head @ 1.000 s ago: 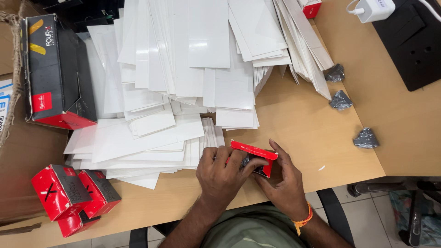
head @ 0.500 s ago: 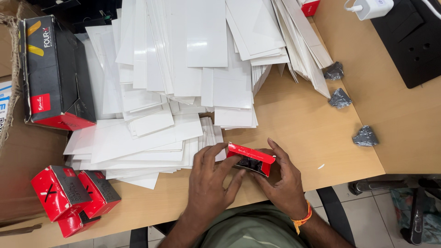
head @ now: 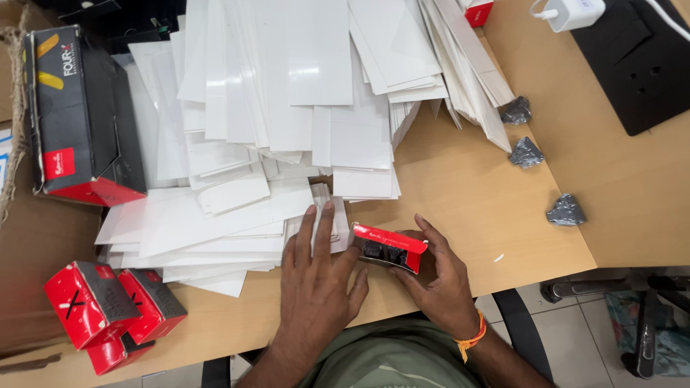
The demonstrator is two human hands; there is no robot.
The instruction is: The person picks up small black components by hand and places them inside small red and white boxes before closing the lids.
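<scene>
Holding the small red box (head: 389, 248) in your right hand (head: 438, 284) near the desk's (head: 474, 194) front edge, long axis left-right; left hand (head: 316, 276) flat, empty, just beside its left end.

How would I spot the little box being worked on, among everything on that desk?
Find the big heap of white cards on the wooden desk. Just below it, the right hand holds a small red box. Unlike the closed red boxes at far left, its side is open, showing dark contents.
</scene>
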